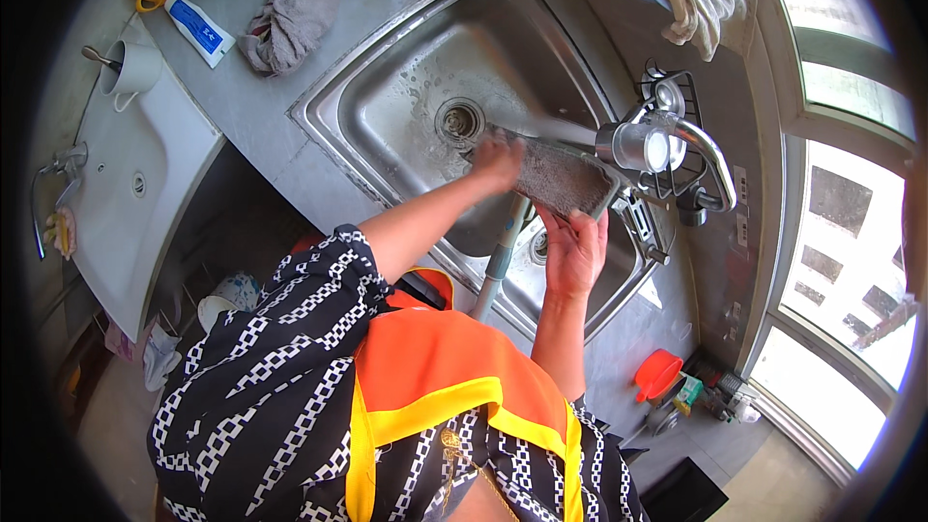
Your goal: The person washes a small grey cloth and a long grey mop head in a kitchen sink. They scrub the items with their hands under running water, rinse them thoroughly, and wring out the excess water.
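Observation:
A flat mop head with a wet grey fibre pad (562, 172) lies tilted across the double stainless steel sink (406, 101). My left hand (499, 161), blurred, curls over the pad's end close to the drain (460, 120). Beneath the opposite end, my right hand (576, 250) grips the mop head's edge, palm turned up. The mop's pole (500, 261) runs from under the head toward my body. A chrome faucet (714, 156) with a wide spout head (641, 147) reaches over the pad, and a blurred stream of water seems to fall there.
A wire rack (689, 101) stands behind the faucet. On the left counter lie a crumpled grey cloth (293, 18) and a tube (199, 29). Beyond is a white washbasin (130, 159) with a mug (132, 69). A red ladle-like cup (657, 373) sits at right, near the windows.

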Demonstrator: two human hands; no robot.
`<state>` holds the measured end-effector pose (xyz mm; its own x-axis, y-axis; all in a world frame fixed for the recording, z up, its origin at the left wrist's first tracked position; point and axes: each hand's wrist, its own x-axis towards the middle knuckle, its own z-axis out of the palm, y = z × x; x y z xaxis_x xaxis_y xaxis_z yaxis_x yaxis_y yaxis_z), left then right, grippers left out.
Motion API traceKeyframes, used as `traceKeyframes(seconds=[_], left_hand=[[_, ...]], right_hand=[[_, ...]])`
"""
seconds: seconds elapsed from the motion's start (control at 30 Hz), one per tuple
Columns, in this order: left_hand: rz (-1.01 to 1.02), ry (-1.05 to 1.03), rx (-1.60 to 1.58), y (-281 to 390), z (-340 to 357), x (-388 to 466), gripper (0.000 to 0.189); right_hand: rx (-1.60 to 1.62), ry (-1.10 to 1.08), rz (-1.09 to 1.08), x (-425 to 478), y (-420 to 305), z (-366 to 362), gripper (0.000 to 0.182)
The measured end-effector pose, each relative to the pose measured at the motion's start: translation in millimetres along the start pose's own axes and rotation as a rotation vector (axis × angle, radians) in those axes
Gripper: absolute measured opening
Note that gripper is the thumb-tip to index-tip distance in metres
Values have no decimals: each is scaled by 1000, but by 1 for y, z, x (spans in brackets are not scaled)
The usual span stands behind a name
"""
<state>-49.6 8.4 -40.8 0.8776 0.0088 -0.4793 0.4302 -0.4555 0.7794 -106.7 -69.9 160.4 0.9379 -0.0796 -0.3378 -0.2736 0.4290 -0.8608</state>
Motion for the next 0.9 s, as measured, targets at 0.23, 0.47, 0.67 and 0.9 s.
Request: traceKeyframes(seconds=[0.23,0.47,0.67,0.9], left_hand=[[536,-28,-39,102,-25,-99,57],[230,62,72,77,-53,7,52],[439,263,-38,118,-47,-21,51],[294,-94,146,116,-78,18,55]], right_hand=[[272,17,159,36,17,-34,31],[120,-63,140,63,27,-4,32],[68,-72,49,107,24,-7,42],[24,-46,163,101,40,7,48]])
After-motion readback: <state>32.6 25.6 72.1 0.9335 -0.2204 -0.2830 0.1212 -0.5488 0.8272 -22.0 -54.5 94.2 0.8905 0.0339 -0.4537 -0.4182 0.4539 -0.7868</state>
